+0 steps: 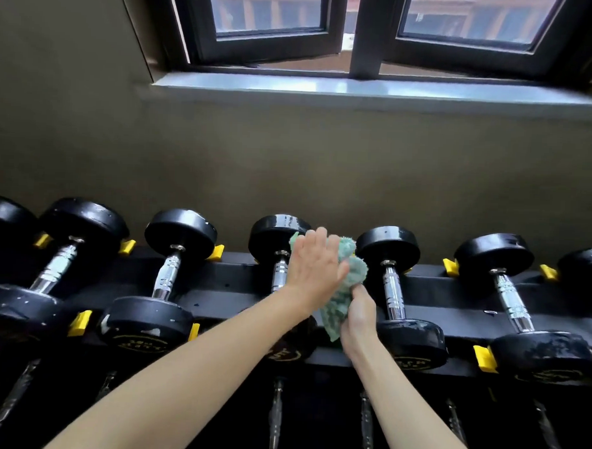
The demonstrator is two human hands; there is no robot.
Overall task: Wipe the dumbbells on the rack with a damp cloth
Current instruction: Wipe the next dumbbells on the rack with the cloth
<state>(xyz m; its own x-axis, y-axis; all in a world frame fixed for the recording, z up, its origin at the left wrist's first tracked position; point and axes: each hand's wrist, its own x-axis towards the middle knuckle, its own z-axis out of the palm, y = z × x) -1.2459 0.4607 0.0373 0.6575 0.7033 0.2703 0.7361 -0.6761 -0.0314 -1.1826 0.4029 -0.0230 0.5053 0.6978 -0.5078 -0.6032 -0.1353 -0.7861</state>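
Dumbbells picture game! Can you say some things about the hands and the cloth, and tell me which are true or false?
1. The cloth is green. True.
2. The right hand is empty. False: it grips the cloth's lower end.
3. The dumbbells have shiny metal handles. True.
4. The stoppers on the rack are red. False: they are yellow.
5. The left hand touches the cloth with straight fingers. True.

We find the dumbbells [180, 233] side by side on the rack [239, 279], the wall [290, 163] behind it and the window [361, 35] above. The cloth [338, 306] is between our left hand [315, 268] and our right hand [360, 319], over the gap between two middle dumbbells
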